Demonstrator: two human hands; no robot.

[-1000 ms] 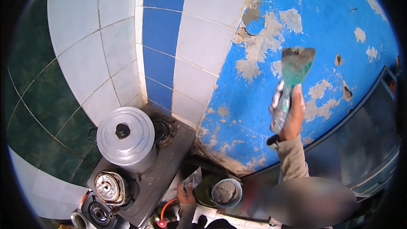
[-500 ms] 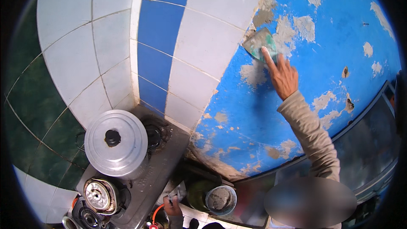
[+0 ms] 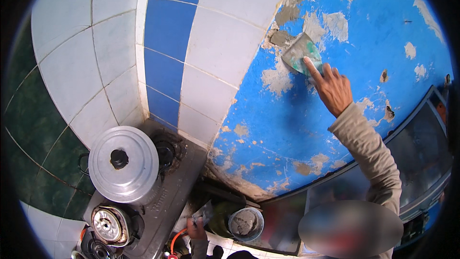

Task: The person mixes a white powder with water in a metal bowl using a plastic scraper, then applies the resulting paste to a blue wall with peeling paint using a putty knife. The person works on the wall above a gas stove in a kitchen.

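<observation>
My right hand (image 3: pixel 334 88) grips a putty knife (image 3: pixel 296 50), its forefinger stretched along the wide blade, which is smeared grey and green. The blade lies against the peeling blue wall (image 3: pixel 268 120), just right of a darker grey filler patch (image 3: pixel 281 38) at the edge of the white tiles. Down by the stove, my left hand (image 3: pixel 195 230) is closed on a flat, greyish blade-like tool (image 3: pixel 206 212), small and partly in shadow. Close to it stands a bucket (image 3: pixel 260 224) with grey filler paste (image 3: pixel 244 222) inside.
A lidded aluminium pot (image 3: pixel 123 163) and a smaller metal vessel (image 3: pixel 106 224) sit on the dark stove (image 3: pixel 163 196) at the lower left. An orange hose (image 3: pixel 177 240) curves beside my left hand. A glass-fronted cabinet (image 3: pixel 407 148) lines the lower right.
The putty knife has moved right, away from the tile edge, and the grey filler patch now shows beside it. My left hand stays low by the stove. The whole view has shifted slightly.
</observation>
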